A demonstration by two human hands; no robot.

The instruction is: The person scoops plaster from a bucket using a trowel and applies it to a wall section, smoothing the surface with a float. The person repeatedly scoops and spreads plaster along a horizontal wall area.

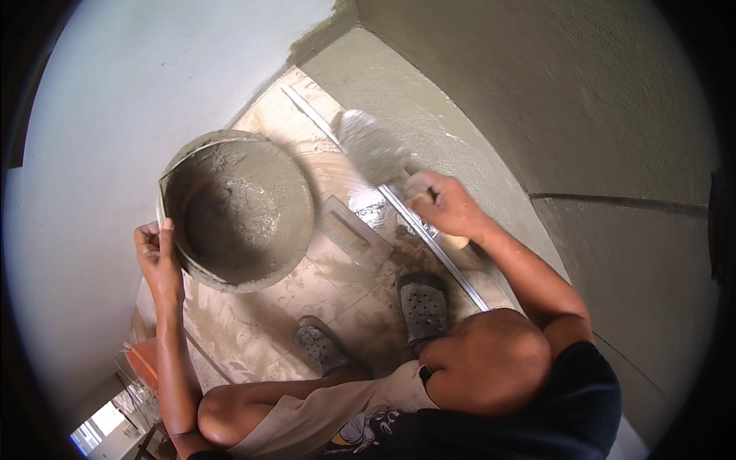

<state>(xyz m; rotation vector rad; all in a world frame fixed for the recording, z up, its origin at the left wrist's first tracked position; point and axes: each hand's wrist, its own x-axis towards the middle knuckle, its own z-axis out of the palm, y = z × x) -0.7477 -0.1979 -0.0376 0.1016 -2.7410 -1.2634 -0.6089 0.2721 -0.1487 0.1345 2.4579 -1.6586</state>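
Observation:
My left hand (159, 257) pinches the left rim of a round bucket (297, 184), by its wire handle. Grey wet mortar (257, 218) coats the bucket's inside and lies at its bottom. In my right hand (448, 203) is the light-coloured handle of a trowel. The trowel's blade (372, 149) is smeared by motion and points away to the upper left, above a long perforated metal strip (452, 264). Between the bucket and that strip, a flat rectangular plastering float (356, 239) rests on the floor.
Smooth grey mortar (376, 77) covers the area beyond the metal strip, against a grey wall (583, 100). A pale wall (146, 92) rises at left. Mortar smears the tiled floor (268, 326). My clogs (423, 307) stand near the float. Something orange (143, 364) is at lower left.

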